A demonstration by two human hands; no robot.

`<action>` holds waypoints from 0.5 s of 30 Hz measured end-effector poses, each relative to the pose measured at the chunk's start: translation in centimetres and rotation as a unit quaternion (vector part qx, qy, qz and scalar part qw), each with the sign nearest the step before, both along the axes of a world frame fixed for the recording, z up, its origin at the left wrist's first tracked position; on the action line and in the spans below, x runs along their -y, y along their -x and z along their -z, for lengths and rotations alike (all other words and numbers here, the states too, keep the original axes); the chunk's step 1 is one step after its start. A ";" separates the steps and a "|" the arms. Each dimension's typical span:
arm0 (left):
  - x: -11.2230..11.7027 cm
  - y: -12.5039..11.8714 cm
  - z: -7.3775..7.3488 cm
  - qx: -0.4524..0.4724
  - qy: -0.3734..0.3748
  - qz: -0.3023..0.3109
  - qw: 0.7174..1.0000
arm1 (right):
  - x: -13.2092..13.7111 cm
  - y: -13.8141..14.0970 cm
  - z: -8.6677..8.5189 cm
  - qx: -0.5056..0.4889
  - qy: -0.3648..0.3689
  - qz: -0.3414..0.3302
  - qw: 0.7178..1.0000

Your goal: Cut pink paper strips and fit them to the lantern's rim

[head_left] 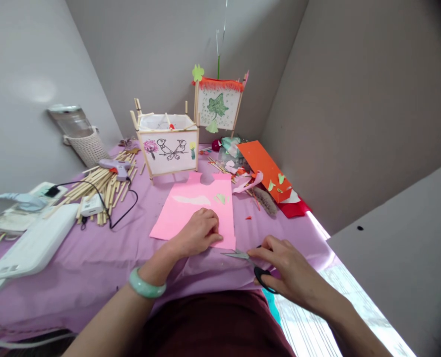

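Note:
My left hand [198, 231], with a green bangle on its wrist, rests knuckles up on the near edge of a pink paper sheet [190, 201] lying on the purple cloth; its fingers are curled and pressed onto the paper. My right hand [285, 270] lies over a pair of black-handled scissors [242, 256] just right of the sheet. Its fingers close round the handles, and the blades point left toward the paper's corner.
Two paper lanterns [170, 146] [217, 106] stand at the back. A pile of wooden sticks [104, 186], a glue gun [116, 167] and its black cord are on the left. White devices [34, 245] sit at the near left; orange card [265, 168] and scraps on the right.

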State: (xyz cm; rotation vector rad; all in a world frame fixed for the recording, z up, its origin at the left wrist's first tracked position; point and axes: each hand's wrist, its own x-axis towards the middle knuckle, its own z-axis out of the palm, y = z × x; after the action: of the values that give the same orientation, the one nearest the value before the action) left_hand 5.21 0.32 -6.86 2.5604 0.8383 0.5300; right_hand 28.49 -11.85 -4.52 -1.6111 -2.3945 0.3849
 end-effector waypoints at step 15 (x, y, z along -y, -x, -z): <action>-0.1 0.0 0.0 0.009 -0.005 0.005 1.000 | 0.4 0.9 0.3 0.000 0.013 0.023 1.000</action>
State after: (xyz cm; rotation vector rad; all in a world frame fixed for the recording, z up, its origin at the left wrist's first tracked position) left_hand 5.19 0.43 -6.85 2.5645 0.8174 0.5544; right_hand 27.54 -12.26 -4.80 -1.6749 -2.3574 0.4087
